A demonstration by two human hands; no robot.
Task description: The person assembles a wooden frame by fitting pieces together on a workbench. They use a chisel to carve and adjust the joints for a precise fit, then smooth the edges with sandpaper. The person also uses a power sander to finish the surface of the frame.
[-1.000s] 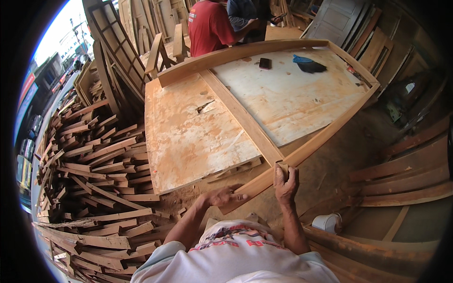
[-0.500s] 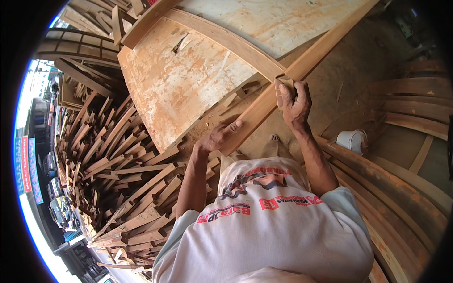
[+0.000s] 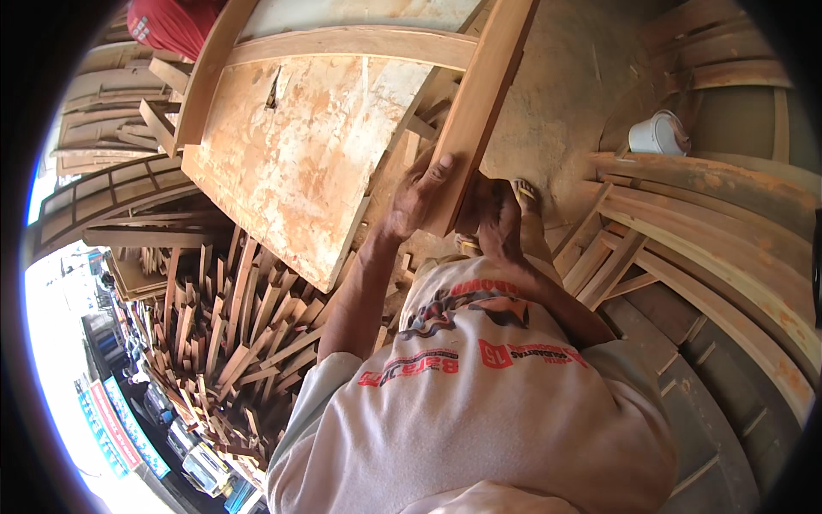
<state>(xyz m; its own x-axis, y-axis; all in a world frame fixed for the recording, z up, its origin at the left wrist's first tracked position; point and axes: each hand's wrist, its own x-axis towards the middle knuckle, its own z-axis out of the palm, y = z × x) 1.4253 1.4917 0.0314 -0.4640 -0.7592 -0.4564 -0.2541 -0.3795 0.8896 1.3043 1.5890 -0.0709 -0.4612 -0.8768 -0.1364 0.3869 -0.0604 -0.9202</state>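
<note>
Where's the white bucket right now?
In the head view, the white bucket is at upper right, just above the curved timber in the picture and well right of the person's right hand.

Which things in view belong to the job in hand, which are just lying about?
Likely in the job:
- long wooden rail, left hand gripping its near end, right hand beside it, its contents hidden
- crosspiece meeting the rail
- worn board beneath

Apparently lying about:
- white bucket
- wood strip pile
- lattice frame
</note>
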